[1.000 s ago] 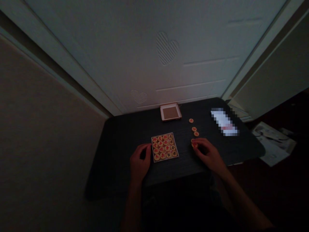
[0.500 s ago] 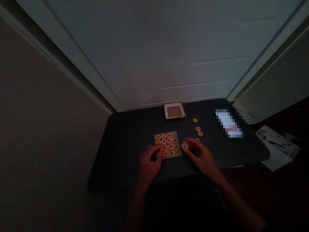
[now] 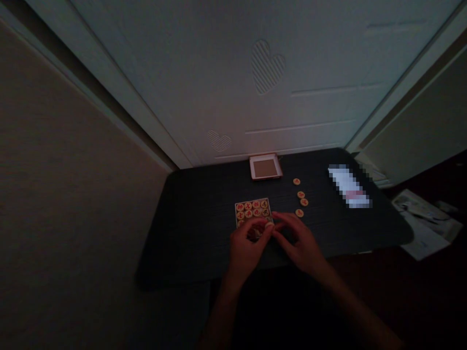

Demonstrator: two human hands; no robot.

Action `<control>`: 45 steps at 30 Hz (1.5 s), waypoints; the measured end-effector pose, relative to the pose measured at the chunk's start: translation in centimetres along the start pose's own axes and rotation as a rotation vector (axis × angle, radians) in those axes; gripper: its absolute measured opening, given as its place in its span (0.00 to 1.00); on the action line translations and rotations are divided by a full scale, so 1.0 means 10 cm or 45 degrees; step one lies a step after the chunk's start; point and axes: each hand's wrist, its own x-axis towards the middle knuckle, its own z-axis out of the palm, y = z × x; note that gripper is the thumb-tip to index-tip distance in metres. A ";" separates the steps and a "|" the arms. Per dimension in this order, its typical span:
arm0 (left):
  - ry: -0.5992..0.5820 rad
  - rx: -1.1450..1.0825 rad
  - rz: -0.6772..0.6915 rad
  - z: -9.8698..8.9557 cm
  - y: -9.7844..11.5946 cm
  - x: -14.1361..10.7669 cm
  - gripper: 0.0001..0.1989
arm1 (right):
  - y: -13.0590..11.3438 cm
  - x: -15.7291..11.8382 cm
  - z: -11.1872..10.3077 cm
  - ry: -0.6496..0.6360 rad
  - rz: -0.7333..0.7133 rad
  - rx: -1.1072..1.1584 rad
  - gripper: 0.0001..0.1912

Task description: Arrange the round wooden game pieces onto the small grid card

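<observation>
My left hand (image 3: 250, 243) pinches a round Chinese chess piece (image 3: 269, 225) between thumb and forefinger, above the lower right part of a shallow square box (image 3: 235, 214). Rows of Chinese chess pieces (image 3: 256, 213) with red or dark characters lie in this box; the nearer rows are mostly hidden by my left hand. Just right of the pinched piece is my right hand (image 3: 301, 243), fingers curved and apart, tips close against the piece; whether they touch it I cannot tell.
Several loose pieces (image 3: 299, 213) lie on the dark table (image 3: 193, 218) beyond my right hand. An open box lid (image 3: 265, 169) rests against the white door (image 3: 182, 87). At right lies a blurred-out bright phone-like object (image 3: 348, 187). White boxes (image 3: 423, 226) stand beyond the table's right edge.
My left hand has moved right to meet my right hand. The piece that was in my right fingers is now at my left fingertips, over the box edge. The view has shifted slightly.
</observation>
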 end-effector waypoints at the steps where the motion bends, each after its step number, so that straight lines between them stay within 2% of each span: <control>1: -0.018 -0.031 0.007 0.00 0.02 0.00 0.07 | 0.01 0.00 0.00 0.017 0.009 0.021 0.20; 5: -0.098 -0.165 0.019 -0.01 0.07 0.00 0.08 | 0.03 0.00 0.02 0.078 0.071 0.101 0.15; 9: -0.109 -0.277 -0.073 0.02 0.06 -0.02 0.10 | 0.05 0.00 0.00 0.145 0.101 0.080 0.11; 13: -0.083 -0.324 -0.106 0.07 0.01 -0.03 0.11 | 0.03 0.02 -0.04 0.124 0.089 0.048 0.08; 17: -0.103 -0.314 -0.070 0.10 -0.03 -0.05 0.11 | 0.00 0.04 -0.07 0.091 0.100 0.038 0.08; 21: -0.094 -0.172 -0.004 0.05 -0.07 -0.06 0.10 | -0.01 0.05 -0.07 0.057 0.085 0.066 0.08; 26: -0.031 0.127 0.148 -0.16 -0.09 -0.01 0.08 | -0.02 0.06 -0.03 0.043 0.102 0.104 0.07; 30: 0.089 0.335 0.342 -0.35 -0.16 0.06 0.08 | 0.00 0.09 0.00 0.033 0.085 0.053 0.07; 33: 0.053 0.476 0.492 -0.43 -0.25 0.06 0.08 | 0.06 0.12 0.03 -0.011 0.052 -0.052 0.06; 36: 0.025 0.566 0.561 -0.44 -0.33 0.02 0.10 | 0.13 0.14 0.08 -0.068 0.019 -0.167 0.07; 40: 0.003 0.613 0.571 -0.41 -0.41 -0.05 0.09 | 0.17 0.17 0.14 -0.149 -0.005 -0.253 0.05; 45: -0.020 0.605 0.554 -0.37 -0.47 -0.07 0.09 | 0.18 0.19 0.17 -0.142 -0.054 -0.305 0.06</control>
